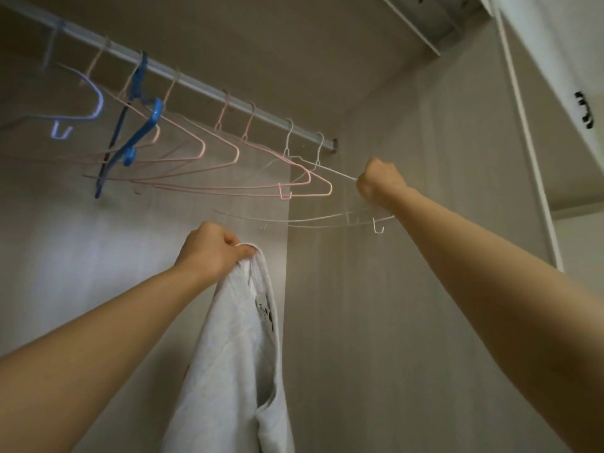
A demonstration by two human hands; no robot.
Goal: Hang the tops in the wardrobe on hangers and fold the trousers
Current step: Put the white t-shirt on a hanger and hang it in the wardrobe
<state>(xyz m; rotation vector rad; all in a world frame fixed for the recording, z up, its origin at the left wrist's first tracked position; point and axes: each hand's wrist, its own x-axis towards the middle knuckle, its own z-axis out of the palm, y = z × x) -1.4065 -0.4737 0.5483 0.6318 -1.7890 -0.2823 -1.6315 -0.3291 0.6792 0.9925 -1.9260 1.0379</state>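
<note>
1. The left hand [209,250] has its fingers clamped on the bunched neck of a white cotton top [235,354], which hangs below.
2. The right hand [379,181] has its fingers clenched on a thin white wire hanger [327,171] hooked on the wardrobe's white metal rail [202,88].

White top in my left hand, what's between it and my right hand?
Head view: only the lower bars of the white hangers cross that gap, wardrobe wall behind.

Dim, flat grey-beige light inside wardrobe [392,289]. Brighter white spill on door [555,44] upper right. Pale soft patch on back wall [81,240]. Leftmost hangers [153,114] ghosted, motion-blurred. Rail [202,85] bowed by wide-angle lens. Overall soft, low contrast.
</note>
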